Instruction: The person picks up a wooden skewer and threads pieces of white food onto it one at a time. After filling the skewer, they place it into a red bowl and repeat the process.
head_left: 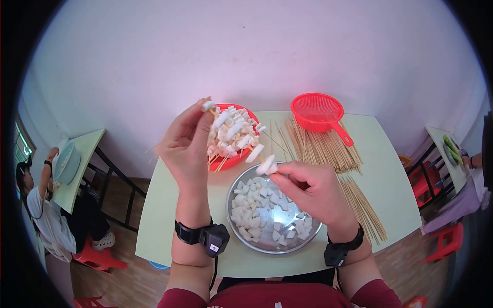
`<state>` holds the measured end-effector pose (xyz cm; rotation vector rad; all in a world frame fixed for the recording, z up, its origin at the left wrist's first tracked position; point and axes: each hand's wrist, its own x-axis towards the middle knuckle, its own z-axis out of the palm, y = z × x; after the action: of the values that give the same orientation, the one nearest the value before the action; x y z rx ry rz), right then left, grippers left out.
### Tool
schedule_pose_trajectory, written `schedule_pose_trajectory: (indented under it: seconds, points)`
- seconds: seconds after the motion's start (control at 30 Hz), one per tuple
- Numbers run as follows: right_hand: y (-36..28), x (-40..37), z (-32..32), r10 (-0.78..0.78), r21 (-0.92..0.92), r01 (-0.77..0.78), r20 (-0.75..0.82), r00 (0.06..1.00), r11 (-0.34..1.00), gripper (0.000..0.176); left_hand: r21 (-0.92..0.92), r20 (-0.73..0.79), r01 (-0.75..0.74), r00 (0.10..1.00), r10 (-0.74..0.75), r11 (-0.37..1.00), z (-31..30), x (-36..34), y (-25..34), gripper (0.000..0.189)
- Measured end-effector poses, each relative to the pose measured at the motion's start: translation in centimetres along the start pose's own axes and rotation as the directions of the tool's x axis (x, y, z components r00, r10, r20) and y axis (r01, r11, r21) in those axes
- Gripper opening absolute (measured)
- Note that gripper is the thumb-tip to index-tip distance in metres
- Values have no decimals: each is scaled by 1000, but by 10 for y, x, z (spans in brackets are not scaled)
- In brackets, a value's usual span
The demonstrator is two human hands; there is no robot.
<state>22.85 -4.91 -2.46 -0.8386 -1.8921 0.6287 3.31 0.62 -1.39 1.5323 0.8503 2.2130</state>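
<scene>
A thin wooden skewer (262, 155) threaded with white chunks slants between my two hands, above the table. My left hand (187, 141) is raised and pinches its upper end by a white chunk (208, 106). Lower and to the right, my right hand (313, 192) closes thumb and fingers on white chunks (268, 166) at the other end. Under my right hand, a round metal tray (267, 241) holds many loose white cut pieces (247, 208). Behind the skewer stands a red basket (241, 160) heaped with loaded skewers (233, 126).
A red strainer (317, 110) with a handle lies over bare bamboo skewers (323, 146); another bundle (362, 208) is nearer me. At left, a person (43, 205) sits by a table with a pale basin (69, 161). Another person's hand (470, 160) is near green vegetables (452, 149) at right.
</scene>
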Motion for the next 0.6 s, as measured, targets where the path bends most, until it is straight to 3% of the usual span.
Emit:
schedule_pose_trajectory:
  seconds: [0.13, 0.2, 0.33, 0.4, 0.53, 0.6]
  points:
    - [3, 2, 4, -116, -153, 106, -60, 991, 983, 12, 23, 32, -6, 999, 6, 1000, 2, -3, 0, 17]
    - [0, 3, 1, 29, -42, -29, -3, 1000, 999, 12, 7, 43, 15, 999, -15, 1000, 1, -1, 0, 17]
    - [1, 3, -1, 95, 48, -98, 65, 993, 994, 14, -4, 64, 17, 998, -17, 1000, 0, -1, 2, 16]
    - [-4, 4, -5, 225, 249, -259, 155, 962, 933, 18, -1, 66, 34, 997, -34, 999, -1, 0, 2, 16]
    - [-1, 6, -11, 262, 276, -324, 238, 935, 905, 21, 1, 93, 30, 995, -30, 1000, -1, 0, 0, 18]
    - [5, 5, -13, 180, 167, -203, 142, 973, 965, 20, 19, 106, 69, 992, -70, 997, 2, 1, 8, 18]
